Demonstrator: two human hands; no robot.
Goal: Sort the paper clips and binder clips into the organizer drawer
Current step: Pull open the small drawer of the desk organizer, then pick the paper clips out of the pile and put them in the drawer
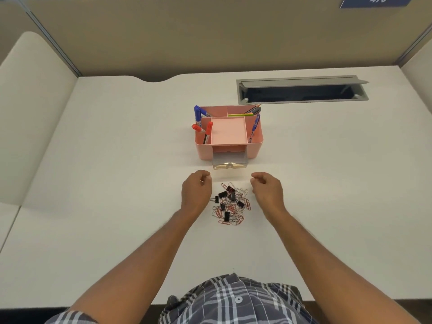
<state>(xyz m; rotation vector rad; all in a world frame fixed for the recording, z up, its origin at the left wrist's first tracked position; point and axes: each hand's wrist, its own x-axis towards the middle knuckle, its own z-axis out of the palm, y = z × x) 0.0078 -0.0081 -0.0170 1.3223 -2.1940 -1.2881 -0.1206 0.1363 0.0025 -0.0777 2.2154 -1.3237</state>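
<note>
I have both hands out over the tabletop [117,160], one on each side of the far end of the heap. My left hand [196,191] is curled, and a thin glint at its fingertips looks like a paper clip pinched there, though it is too small for me to be sure; my right hand [266,187] is curled loosely and I see nothing in it. Between them, just nearer me, lies the mixed pile [230,204] – black binder clips [232,195] tangled among red and silver paper clips [243,192], bunched together, I judge, so either hand can pick from it. Just beyond the hands the clear drawer [229,161] stands pulled out of the pink organizer [228,132], open toward me and apparently bare – placed close so each clip travels a short way. Markers [198,114] and pens stand in the upper compartments.
</note>
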